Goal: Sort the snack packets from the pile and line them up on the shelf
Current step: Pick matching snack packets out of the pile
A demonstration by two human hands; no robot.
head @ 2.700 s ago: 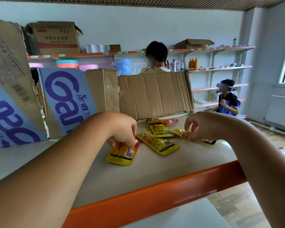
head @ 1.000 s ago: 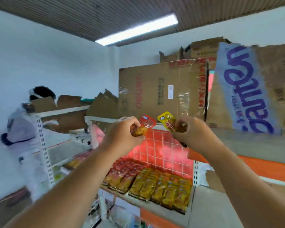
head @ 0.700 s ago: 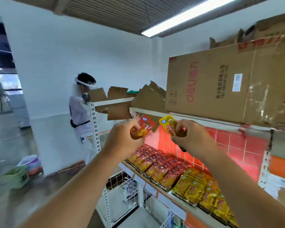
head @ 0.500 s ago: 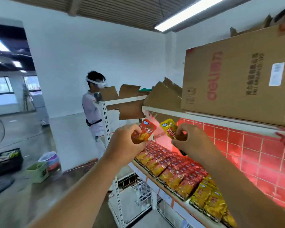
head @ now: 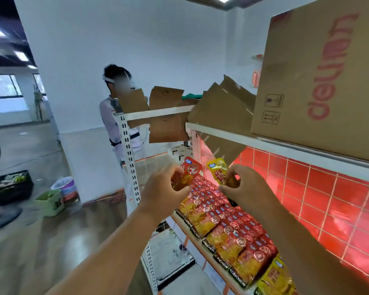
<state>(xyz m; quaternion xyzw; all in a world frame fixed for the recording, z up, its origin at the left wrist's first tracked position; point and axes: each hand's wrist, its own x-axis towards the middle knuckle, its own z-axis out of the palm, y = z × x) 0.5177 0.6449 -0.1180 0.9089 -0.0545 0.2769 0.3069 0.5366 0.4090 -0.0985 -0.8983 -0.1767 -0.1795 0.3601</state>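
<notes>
Pinching between thumb and curled fingers, the left hand is closed on the lower part of a red packet, and a yellow packet is gripped in the same way by the right hand. Both packets are held upright and a little apart, above the left end of the shelf, over the rows of red packets. The yellow rows lie further right.

The packets are judged to be light, soft and smooth, so they can bend or slip. A hold at the flat sealed edge is advised, not at the filled middle.

Compared with 2.7 s ago, the hands have been lifted from the pile on the grey top. Since half a second ago the grips are unchanged, and the shelf is seen closer.
</notes>
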